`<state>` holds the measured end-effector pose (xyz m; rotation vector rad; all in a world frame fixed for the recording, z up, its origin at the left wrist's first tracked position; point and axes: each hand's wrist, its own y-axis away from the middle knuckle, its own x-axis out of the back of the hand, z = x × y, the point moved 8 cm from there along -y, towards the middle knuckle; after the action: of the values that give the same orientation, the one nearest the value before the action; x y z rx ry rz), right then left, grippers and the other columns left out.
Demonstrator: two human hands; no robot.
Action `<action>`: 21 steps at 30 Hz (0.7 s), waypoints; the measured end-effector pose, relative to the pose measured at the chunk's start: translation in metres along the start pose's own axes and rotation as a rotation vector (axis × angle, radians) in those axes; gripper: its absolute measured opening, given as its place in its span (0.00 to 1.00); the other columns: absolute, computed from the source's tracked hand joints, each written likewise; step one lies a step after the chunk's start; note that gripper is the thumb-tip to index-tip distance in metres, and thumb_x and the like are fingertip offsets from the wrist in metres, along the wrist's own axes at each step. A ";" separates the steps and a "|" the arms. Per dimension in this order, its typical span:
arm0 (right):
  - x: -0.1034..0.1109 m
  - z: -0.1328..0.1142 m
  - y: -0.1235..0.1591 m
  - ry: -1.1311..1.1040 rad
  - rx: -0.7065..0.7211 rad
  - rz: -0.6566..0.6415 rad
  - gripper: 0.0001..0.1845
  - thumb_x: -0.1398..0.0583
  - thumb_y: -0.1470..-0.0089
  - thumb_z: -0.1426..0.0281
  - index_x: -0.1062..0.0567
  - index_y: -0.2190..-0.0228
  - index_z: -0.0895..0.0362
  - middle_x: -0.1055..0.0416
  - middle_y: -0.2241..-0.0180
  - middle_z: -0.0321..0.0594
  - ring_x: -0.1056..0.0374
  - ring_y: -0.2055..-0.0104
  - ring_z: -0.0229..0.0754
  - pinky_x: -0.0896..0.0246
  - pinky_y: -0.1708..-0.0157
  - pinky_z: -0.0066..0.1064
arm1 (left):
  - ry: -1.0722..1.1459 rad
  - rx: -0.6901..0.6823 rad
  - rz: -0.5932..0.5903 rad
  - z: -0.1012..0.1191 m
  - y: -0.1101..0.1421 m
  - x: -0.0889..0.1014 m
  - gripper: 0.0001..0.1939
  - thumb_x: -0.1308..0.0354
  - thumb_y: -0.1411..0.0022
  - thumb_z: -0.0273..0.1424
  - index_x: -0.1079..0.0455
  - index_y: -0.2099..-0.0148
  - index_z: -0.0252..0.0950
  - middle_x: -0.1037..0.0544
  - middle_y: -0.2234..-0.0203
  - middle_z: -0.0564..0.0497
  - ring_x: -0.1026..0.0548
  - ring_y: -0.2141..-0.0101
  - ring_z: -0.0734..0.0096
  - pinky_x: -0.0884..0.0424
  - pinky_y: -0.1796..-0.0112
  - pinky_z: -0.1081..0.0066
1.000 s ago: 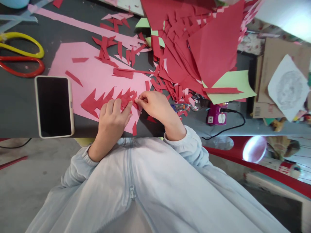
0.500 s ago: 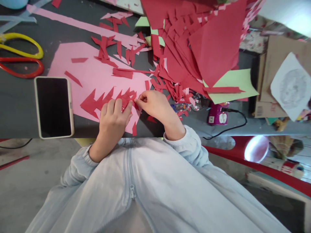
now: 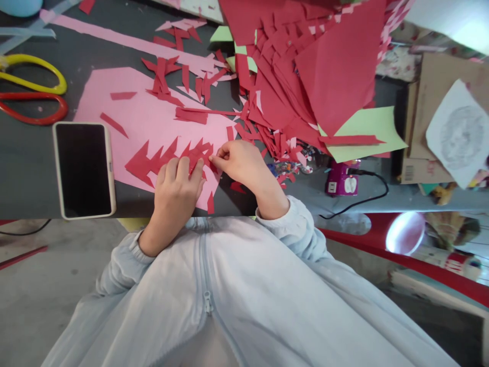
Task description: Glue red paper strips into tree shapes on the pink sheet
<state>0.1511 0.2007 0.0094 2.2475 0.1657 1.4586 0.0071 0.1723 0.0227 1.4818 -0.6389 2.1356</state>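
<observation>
On a pink paper sheet (image 3: 132, 109) lies a row of red paper pieces (image 3: 139, 164), overlapping in a spiky shape like a fishbone with a pointed left end. My left hand (image 3: 176, 186) rests over the lower side of this row, fingers spread and pressing lightly on the pieces. At the row's right end my right hand (image 3: 244, 165) is closed in a pinch, thumb and index finger on the tip of a small red paper piece (image 3: 211, 162). The fingers partly hide that piece. Loose red strips (image 3: 191, 115) lie farther up the sheet.
A phone (image 3: 84, 171) and scissors (image 3: 57, 89) with yellow and red handles lie on the left. Red paper sheets (image 3: 336, 71) and many scraps are heaped at the back right. A purple plug adapter (image 3: 343, 179) with a black cable sits near the front edge.
My left index finger has drawn back slightly to the left from the right hand's fingertips. The right hand keeps its pinch in nearly the same place. The view has shifted a little.
</observation>
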 end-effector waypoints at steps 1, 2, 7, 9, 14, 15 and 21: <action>0.000 0.000 0.000 -0.001 -0.001 -0.003 0.12 0.40 0.41 0.66 0.22 0.74 0.56 0.23 0.71 0.42 0.32 0.67 0.43 0.44 0.65 0.34 | -0.019 -0.007 0.010 0.001 0.000 0.001 0.20 0.50 0.29 0.33 0.30 0.39 0.38 0.25 0.56 0.38 0.27 0.52 0.49 0.29 0.52 0.51; 0.001 0.000 0.000 -0.001 -0.002 -0.005 0.12 0.40 0.41 0.66 0.22 0.74 0.56 0.23 0.71 0.42 0.32 0.67 0.43 0.44 0.65 0.34 | -0.042 -0.016 0.024 0.002 0.000 0.002 0.20 0.50 0.29 0.33 0.30 0.39 0.37 0.25 0.56 0.38 0.27 0.53 0.50 0.29 0.53 0.52; 0.001 0.000 0.000 -0.003 -0.006 -0.006 0.12 0.39 0.40 0.65 0.22 0.73 0.57 0.23 0.71 0.41 0.32 0.68 0.42 0.45 0.66 0.34 | -0.108 -0.041 0.047 0.005 0.000 0.003 0.20 0.50 0.30 0.33 0.29 0.40 0.34 0.24 0.57 0.37 0.27 0.55 0.50 0.29 0.55 0.53; 0.000 0.000 -0.001 -0.006 -0.007 -0.012 0.12 0.39 0.40 0.65 0.22 0.72 0.57 0.23 0.71 0.41 0.32 0.68 0.42 0.45 0.66 0.34 | -0.111 -0.038 0.029 0.005 -0.001 0.002 0.20 0.51 0.29 0.33 0.29 0.40 0.33 0.24 0.56 0.35 0.27 0.55 0.49 0.29 0.56 0.52; 0.001 0.000 0.000 -0.022 -0.002 -0.012 0.12 0.39 0.40 0.65 0.22 0.73 0.57 0.23 0.71 0.41 0.33 0.69 0.41 0.46 0.66 0.33 | -0.132 -0.044 -0.006 0.007 -0.003 0.001 0.22 0.51 0.28 0.35 0.31 0.37 0.35 0.25 0.55 0.35 0.27 0.54 0.48 0.29 0.55 0.52; 0.001 0.000 0.000 -0.022 -0.001 -0.010 0.12 0.39 0.40 0.65 0.22 0.73 0.57 0.23 0.71 0.41 0.33 0.69 0.41 0.46 0.66 0.33 | -0.138 -0.047 -0.012 0.007 -0.003 0.001 0.22 0.51 0.28 0.35 0.32 0.37 0.35 0.25 0.54 0.35 0.27 0.54 0.48 0.29 0.55 0.52; 0.000 0.000 -0.001 -0.019 0.011 0.004 0.13 0.39 0.40 0.64 0.22 0.73 0.57 0.23 0.72 0.41 0.33 0.69 0.41 0.46 0.67 0.33 | -0.113 -0.028 -0.046 0.007 -0.006 0.001 0.23 0.52 0.28 0.36 0.32 0.36 0.36 0.25 0.53 0.34 0.27 0.52 0.46 0.29 0.56 0.50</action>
<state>0.1518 0.2013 0.0093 2.2713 0.1638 1.4406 0.0154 0.1726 0.0266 1.5946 -0.6652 2.0117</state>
